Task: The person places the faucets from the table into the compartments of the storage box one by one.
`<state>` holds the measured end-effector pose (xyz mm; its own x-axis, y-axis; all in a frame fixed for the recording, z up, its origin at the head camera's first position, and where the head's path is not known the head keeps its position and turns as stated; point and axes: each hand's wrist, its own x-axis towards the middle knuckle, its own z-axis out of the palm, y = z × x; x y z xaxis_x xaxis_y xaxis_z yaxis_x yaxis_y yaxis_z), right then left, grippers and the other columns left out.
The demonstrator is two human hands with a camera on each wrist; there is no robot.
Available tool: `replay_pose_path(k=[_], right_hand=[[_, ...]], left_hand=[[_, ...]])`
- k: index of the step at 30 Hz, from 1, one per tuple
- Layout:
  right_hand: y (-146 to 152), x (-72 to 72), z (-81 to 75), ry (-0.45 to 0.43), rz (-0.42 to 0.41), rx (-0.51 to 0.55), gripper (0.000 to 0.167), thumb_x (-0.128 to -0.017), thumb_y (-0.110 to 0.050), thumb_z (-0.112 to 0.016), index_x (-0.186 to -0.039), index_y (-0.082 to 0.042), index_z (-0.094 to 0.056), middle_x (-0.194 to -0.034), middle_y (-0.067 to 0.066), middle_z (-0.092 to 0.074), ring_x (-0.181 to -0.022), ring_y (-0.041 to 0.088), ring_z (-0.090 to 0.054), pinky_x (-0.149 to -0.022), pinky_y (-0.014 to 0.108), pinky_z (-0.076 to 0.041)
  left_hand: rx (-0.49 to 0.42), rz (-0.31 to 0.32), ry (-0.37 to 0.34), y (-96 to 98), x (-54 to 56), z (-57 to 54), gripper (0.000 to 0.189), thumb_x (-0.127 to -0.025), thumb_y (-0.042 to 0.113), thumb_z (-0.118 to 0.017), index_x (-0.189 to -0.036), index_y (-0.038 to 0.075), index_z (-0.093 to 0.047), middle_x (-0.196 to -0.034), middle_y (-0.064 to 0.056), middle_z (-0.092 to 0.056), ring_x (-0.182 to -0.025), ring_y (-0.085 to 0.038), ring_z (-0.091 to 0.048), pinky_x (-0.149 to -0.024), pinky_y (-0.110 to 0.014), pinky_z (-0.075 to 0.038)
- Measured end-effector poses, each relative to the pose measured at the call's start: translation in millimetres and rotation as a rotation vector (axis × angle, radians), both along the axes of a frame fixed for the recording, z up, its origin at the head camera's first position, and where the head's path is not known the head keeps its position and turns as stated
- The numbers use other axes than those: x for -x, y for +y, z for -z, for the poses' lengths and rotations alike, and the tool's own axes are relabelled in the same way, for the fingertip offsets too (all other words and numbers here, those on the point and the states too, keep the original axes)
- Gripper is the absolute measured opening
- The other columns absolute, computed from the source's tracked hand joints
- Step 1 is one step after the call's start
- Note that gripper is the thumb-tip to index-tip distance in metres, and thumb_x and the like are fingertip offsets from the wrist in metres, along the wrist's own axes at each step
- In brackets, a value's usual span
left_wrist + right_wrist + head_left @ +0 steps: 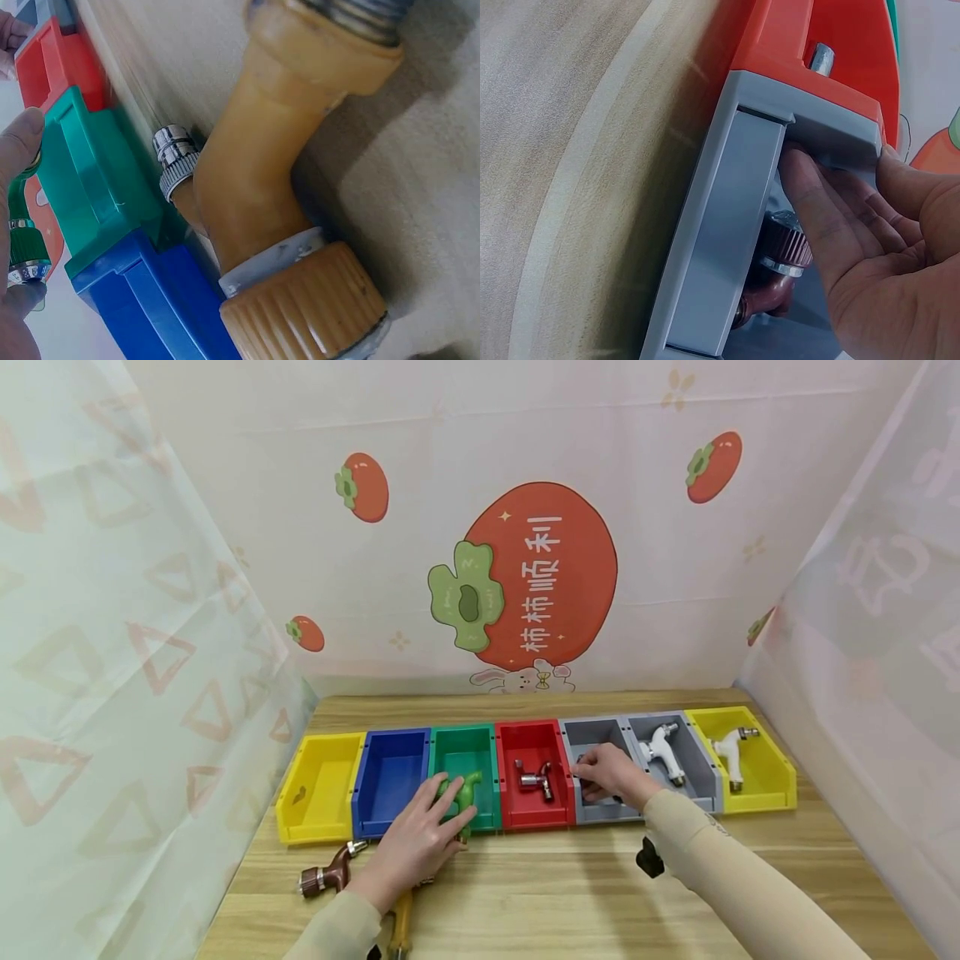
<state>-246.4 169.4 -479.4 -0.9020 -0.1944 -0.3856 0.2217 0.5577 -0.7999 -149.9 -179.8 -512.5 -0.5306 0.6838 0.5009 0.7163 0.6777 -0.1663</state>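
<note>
My left hand [420, 839] holds a green faucet [467, 793] at the front of the green bin [463, 739]; in the left wrist view, fingers and thumb lie around its green knob [28, 246]. My right hand [609, 772] is at the left grey bin [596, 728]. In the right wrist view its fingers reach inside against the side wall, with the thumb over the rim [836, 97]. Below those fingers a maroon faucet [776, 285] lies in that bin. The red bin [525, 735] beside it contains a chrome faucet [535, 781].
White faucets lie in the right grey bin [637, 727] and right yellow bin [772, 789]. Blue [393, 747] and left yellow [330, 760] bins continue the row. On the table before them are a brown faucet [330, 872] and an orange-yellow faucet [402, 922], partly hidden by my left arm.
</note>
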Motion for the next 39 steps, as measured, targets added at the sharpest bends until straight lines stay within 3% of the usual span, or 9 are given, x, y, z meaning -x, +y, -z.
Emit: replay_pose_path(k=[20,33,39], right_hand=[[-0.4,-2.2,0.5,0.004,0.016,-0.023,0.021,-0.102,-0.019,-0.066,-0.099,0.0,-0.073,-0.089,0.016,-0.067,-0.077,0.027,-0.071,-0.073,0.04,-0.064],[0.2,-1.1,0.6,0.0,0.009,-0.008,0.021,-0.102,-0.018,-0.065,-0.095,0.0,-0.072,-0.09,0.017,-0.066,-0.078,0.027,-0.071,-0.073,0.041,-0.064],[-0.2,-1.6,1.7,0.005,0.011,-0.002,0.021,-0.103,-0.018,-0.065,-0.094,0.0,-0.071,-0.089,0.017,-0.065,-0.077,0.028,-0.07,-0.073,0.042,-0.064]], left_hand=[[0.023,-0.072,-0.012,2.5,20.0,7.3,0.063,-0.077,0.042,-0.089,-0.132,0.018,-0.072,-0.148,-0.021,-0.054,-0.136,-0.046,-0.048,-0.11,-0.056,-0.046],[0.012,-0.083,-0.011,7.1,33.2,8.3,0.062,-0.076,0.041,-0.09,-0.131,0.016,-0.073,-0.146,-0.023,-0.056,-0.134,-0.047,-0.05,-0.108,-0.057,-0.047],[-0.002,-0.103,-0.055,11.4,36.4,8.8,0.062,-0.077,0.039,-0.09,-0.131,0.015,-0.072,-0.148,-0.022,-0.054,-0.136,-0.047,-0.048,-0.11,-0.058,-0.045]])
